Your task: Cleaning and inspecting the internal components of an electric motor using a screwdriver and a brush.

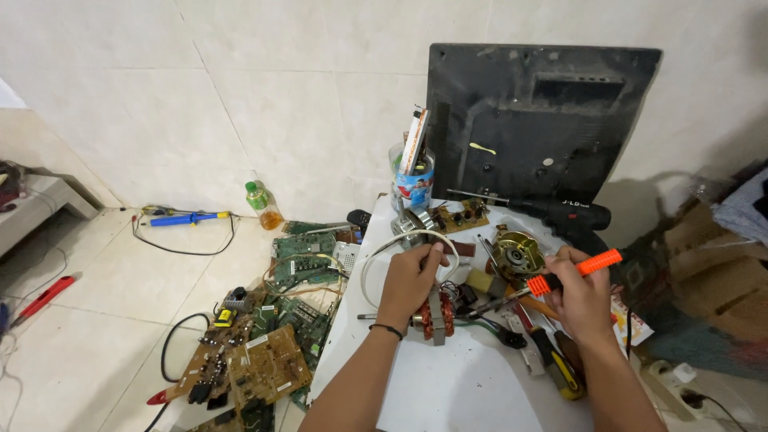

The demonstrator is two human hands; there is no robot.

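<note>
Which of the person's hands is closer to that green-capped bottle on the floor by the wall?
Left. The left hand, gripping the copper-wound motor, sits on the bottle's side of the table; the right hand, holding an orange-handled tool, is farther away.

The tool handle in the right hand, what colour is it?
Bright orange handle, in the head view.

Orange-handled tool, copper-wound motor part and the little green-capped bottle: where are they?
orange-handled tool (596,262), head view, on the ribbed orange grip above the right hand.
copper-wound motor part (445,314), head view, on the copper coil below the left hand.
green-capped bottle (258,195), head view, on its upper body.
</note>
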